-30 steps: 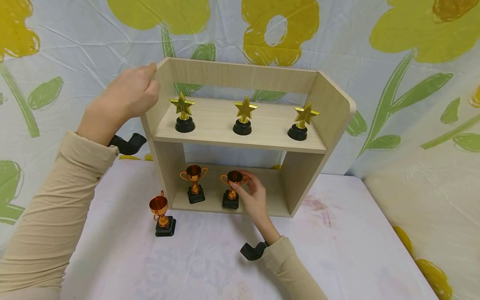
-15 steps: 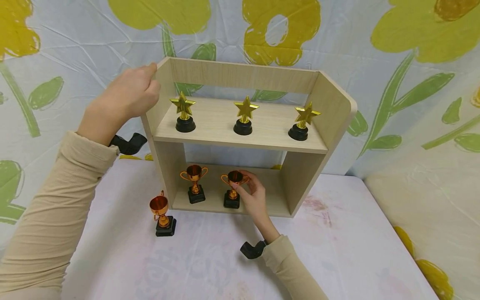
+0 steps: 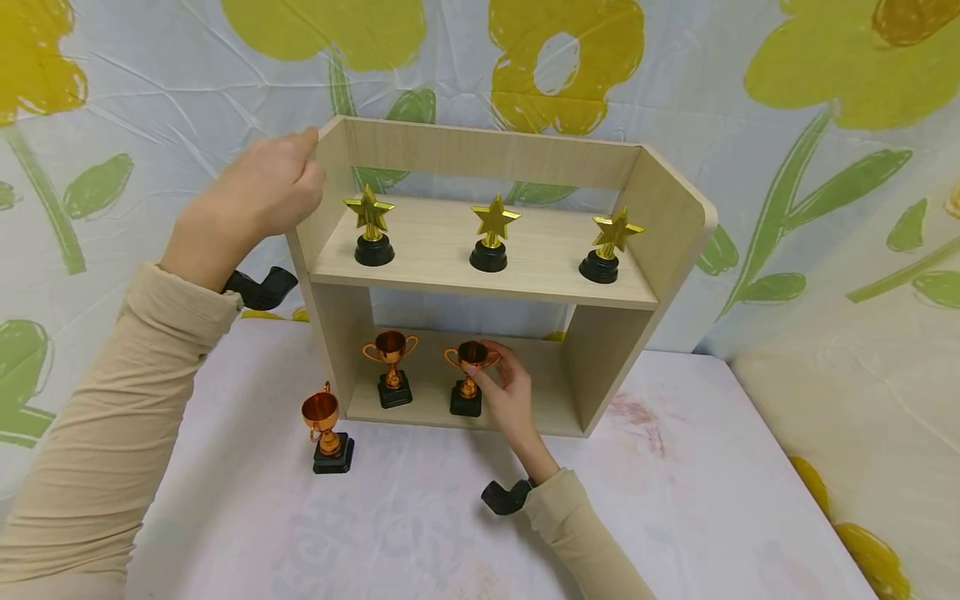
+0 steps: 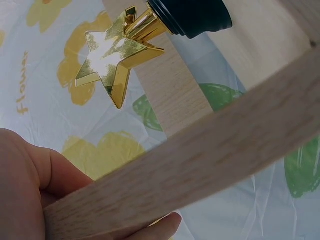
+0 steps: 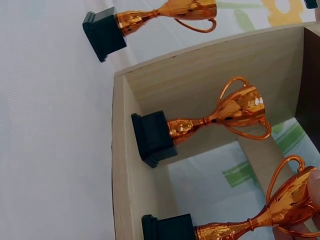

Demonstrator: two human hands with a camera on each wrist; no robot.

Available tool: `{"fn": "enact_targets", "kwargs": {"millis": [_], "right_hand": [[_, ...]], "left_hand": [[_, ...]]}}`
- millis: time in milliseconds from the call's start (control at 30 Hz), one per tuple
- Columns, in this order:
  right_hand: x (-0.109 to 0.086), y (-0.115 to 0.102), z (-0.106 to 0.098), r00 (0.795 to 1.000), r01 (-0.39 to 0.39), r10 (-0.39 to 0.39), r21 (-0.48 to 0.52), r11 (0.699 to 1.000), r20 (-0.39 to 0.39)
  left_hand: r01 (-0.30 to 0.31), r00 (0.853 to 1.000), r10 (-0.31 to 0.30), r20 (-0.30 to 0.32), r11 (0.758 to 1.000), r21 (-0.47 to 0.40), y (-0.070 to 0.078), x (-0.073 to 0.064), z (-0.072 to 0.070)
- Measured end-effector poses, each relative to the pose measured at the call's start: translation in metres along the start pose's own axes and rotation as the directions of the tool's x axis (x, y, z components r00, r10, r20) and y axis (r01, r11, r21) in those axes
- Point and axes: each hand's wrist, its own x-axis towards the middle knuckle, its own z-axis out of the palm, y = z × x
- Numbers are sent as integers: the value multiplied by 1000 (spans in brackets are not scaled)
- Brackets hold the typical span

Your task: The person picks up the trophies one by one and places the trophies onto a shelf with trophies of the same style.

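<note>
My left hand (image 3: 258,185) grips the upper edge of the left side panel (image 4: 200,160) of a wooden two-tier shelf, thumb on one face and fingers on the other. On the lower tier my right hand (image 3: 512,396) pinches a bronze trophy cup (image 3: 467,383) by its bowl near one handle. The cup is upright, its black base at the tier's front. A second bronze trophy cup (image 5: 225,117) stands to its left on that tier. Outside the shelf, a third bronze trophy cup (image 3: 325,429) stands on the table, left of the side panel.
Three gold star trophies, left (image 3: 371,225), middle (image 3: 491,233) and right (image 3: 607,246), stand on the upper tier (image 3: 431,237). The shelf's right side panel (image 3: 667,208) borders both tiers. A white cloth covers the table (image 3: 420,533); a flower-patterned curtain (image 3: 682,50) hangs behind.
The pinched trophy cup has shifted very slightly to the right on the lower tier. The whole view has drifted a little; my left hand keeps its grip on the panel.
</note>
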Motion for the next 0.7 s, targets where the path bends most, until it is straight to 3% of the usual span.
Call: {"fn": "enact_targets", "kwargs": {"millis": [267,533,700], "right_hand": [[1,1,-1,1000,-20,20,-19,1000,0],[2,-23,2,1000,10,-9,-18,1000,18],[1,-24,3,1000,23,-23,-5,1000,8]], "left_hand": [[-11,1000,11,-15,1000,-4,0,0,0],[0,1000,0,-6,1000,-8,0,-1,0],[1,1000,-1,-1,1000,-8,1,-2,0]]}}
